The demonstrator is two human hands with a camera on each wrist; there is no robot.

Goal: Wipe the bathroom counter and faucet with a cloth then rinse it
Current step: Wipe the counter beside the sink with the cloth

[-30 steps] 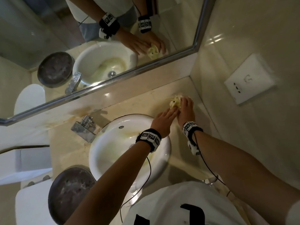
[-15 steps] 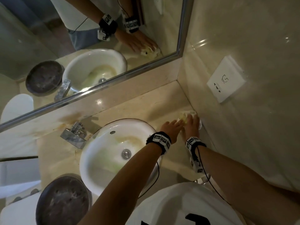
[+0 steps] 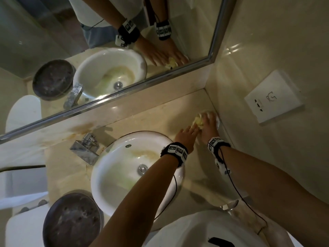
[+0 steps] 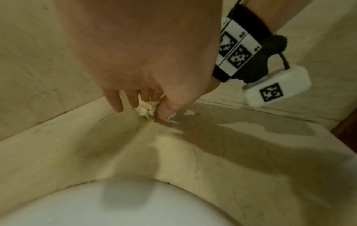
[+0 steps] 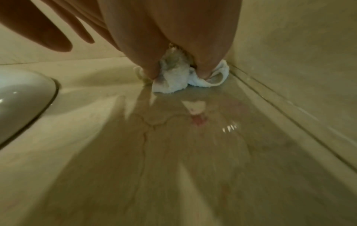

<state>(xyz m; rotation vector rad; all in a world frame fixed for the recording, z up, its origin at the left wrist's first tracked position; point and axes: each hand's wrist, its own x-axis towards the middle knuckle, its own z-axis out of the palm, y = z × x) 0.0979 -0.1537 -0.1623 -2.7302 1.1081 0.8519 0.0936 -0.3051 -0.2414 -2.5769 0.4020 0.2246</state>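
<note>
Head view shows the right hand (image 3: 209,124) pressing a crumpled cloth (image 3: 198,121) onto the counter (image 3: 156,118) in the far right corner, beside the wall. Its fingers curl down over the cloth, clamping it. Just left of it, the left hand (image 3: 186,136) lies flat with fingers straight, fingertips touching the cloth. Both hands are right of the sink (image 3: 106,168); the faucet (image 3: 85,147) stands well apart at the left.

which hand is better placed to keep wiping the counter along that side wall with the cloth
Right. The right hand already grips the cloth against the counter beside the side wall. The left hand only lies next to it, fingers straight, nearer the sink.
</note>
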